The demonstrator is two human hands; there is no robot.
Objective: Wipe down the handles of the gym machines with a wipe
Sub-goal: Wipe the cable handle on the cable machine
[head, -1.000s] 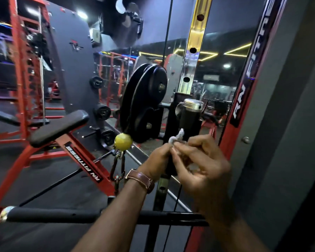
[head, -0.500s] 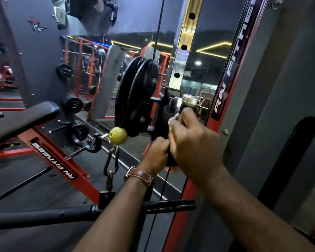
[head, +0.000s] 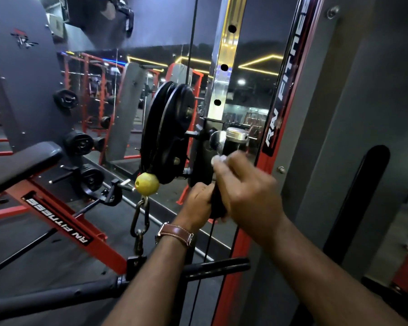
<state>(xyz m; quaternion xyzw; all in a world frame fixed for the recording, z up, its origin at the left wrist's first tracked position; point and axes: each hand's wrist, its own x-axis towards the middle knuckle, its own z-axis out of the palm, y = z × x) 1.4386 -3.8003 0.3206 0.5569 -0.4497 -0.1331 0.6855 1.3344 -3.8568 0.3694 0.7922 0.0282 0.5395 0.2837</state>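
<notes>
Light, limp and easily bunched, by the look of it: wipe (head: 218,159) best kept pinched in a wad against the grip rather than by a loose corner. Black, stiff handle (head: 231,147), probably rubber-sleeved and grippy, capped in shiny chrome at the top; best steadied low on its shaft. Small, white and crumpled, showing only as a scrap at the fingertips, just below the chrome cap. Right hand (head: 247,194) curled round the handle with the wipe pressed under its fingers, somewhat motion-blurred. Left hand (head: 197,200) closed round the lower handle, just beneath the right. Yellow ball (head: 146,183) and weight plates (head: 170,130) left of the handle.
</notes>
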